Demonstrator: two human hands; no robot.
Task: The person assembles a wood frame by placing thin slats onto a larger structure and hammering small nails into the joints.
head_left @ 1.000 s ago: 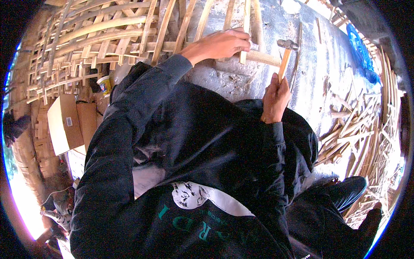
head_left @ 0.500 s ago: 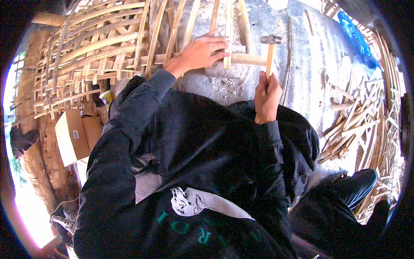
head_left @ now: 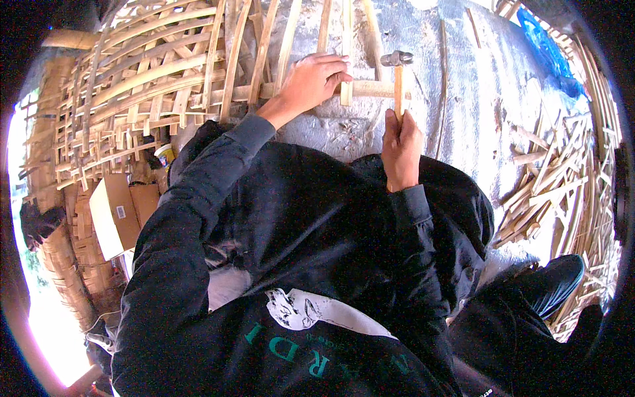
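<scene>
Left hand (head_left: 311, 81) flat, palm down, fingers spread a little, pressing on the bamboo crosspiece (head_left: 370, 88). Fingertips touching an upright bamboo strip (head_left: 346, 53) right where it crosses that piece. Not wrapped around anything, just pushing down.

Right hand (head_left: 401, 147) closed tight around the low end of a wooden-handled hammer (head_left: 397, 83). Hammer standing upright, metal head at the top, just right of the left fingertips. Head sitting over the crosspiece, very near the strip; hard to tell whether touching it or just above.

Crosspiece lying sideways on the grey concrete floor (head_left: 463, 86), between both hands, closer to the left one. More bamboo strips running up and away from it.

To the left, a big woven bamboo lattice (head_left: 139, 79), curved slats crossing each other. Below that, a cardboard box (head_left: 114, 213). Far right, a pile of loose bamboo offcuts (head_left: 562, 172), well apart from both hands. Black sleeves and a dark shoe (head_left: 552, 286) filling the bottom.
</scene>
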